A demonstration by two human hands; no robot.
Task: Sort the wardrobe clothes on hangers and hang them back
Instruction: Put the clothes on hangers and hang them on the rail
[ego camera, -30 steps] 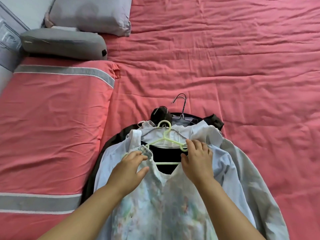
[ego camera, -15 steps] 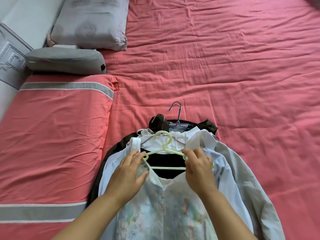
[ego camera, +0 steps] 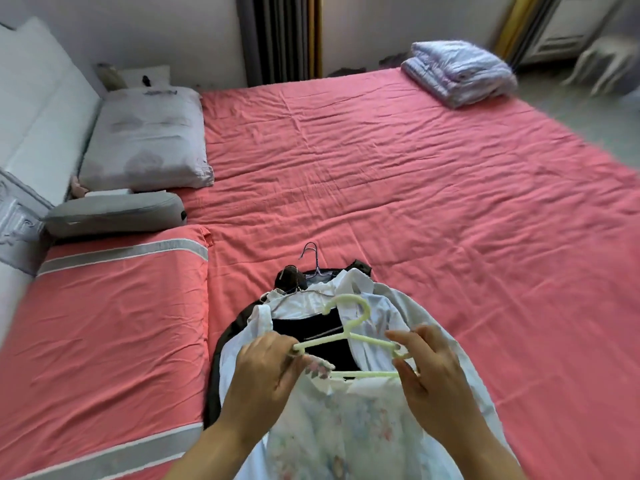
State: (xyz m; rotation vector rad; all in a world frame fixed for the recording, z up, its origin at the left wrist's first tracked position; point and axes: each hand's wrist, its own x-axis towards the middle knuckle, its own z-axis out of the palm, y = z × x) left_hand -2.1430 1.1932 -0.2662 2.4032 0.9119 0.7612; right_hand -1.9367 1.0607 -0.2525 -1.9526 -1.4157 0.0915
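both hands on the pale green hanger [ego camera: 349, 337]: left hand [ego camera: 266, 372] pinches one end, right hand [ego camera: 429, 372] grips the other (hook tilted up), floral dress [ego camera: 346, 427] hanging from it above the clothes pile [ego camera: 398, 306] on the red bed [ego camera: 415, 185].

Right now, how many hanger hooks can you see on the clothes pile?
2. The pale green hanger is held in both hands over the pile; a dark wire hanger's hook pokes out at the pile's far end. More may be buried.

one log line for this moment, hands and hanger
left hand: grips green hanger end | right hand: grips other end | floral garment: on hanger, over clothes pile
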